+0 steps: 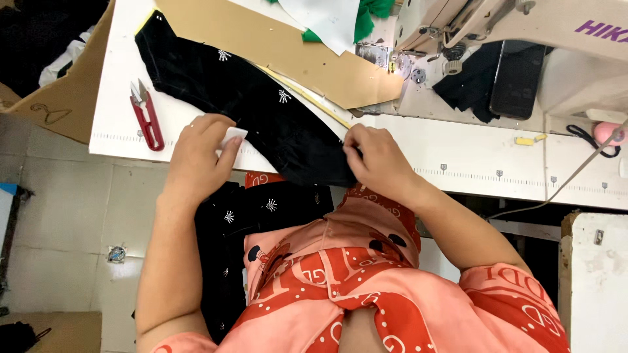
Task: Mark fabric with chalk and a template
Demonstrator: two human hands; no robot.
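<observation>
Your left hand [196, 157] rests at the near edge of the white table [458, 157], fingers curled around a small white chalk [233, 136] pinched between thumb and fingertips. The chalk's free end touches the black cloth [261, 111], which lies just past your fingertips.

Your right hand [376, 160] sits on the cloth's near end, fingers bent and closed, pinching the fabric's edge against the table. The cloth runs from under those fingers, past your left fingertips, diagonally away towards the table's far left corner. It carries small silver star-like marks. More of the same black fabric hangs below your left wrist, off the table's edge and over your lap.

Red snips [145, 114] lie on the table just left of your left knuckles, apart from them. Beyond the cloth, further from your fingers, a brown card pattern [275, 46] lies flat, its near edge touching the cloth. The sewing machine [523, 39] stands well beyond your right fingers, to their right.
</observation>
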